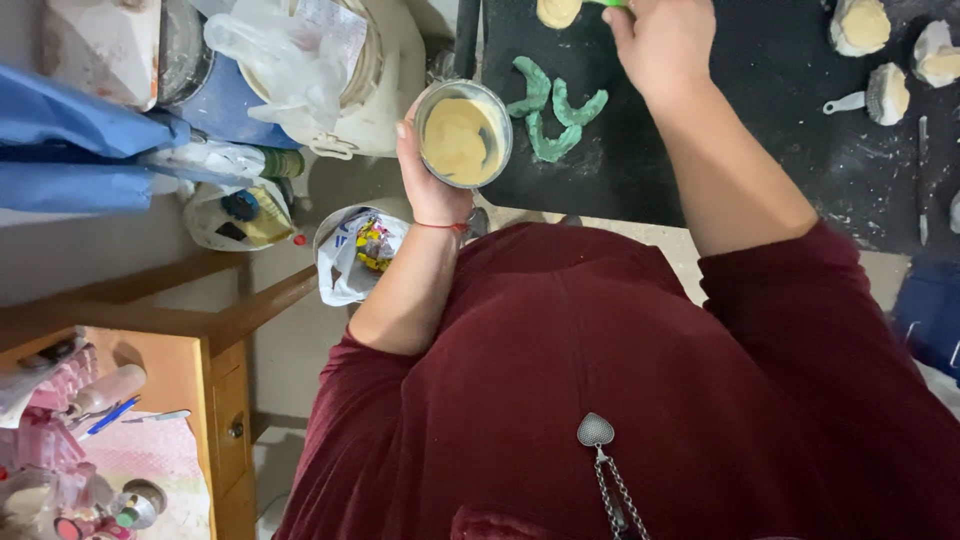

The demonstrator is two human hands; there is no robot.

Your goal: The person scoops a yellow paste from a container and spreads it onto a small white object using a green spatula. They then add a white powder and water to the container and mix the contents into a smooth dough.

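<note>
Both hands grip: left hand (pixel 428 165) an upright bowl (pixel 463 134) (mouth up), right hand (pixel 665 40) seemingly a green tool (pixel 606 3).

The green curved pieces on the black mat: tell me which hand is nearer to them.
Left. The left hand holds the metal bowl of yellowish paste, whose rim almost touches the green curved pieces. The right hand is farther up the black mat, beyond them.
</note>
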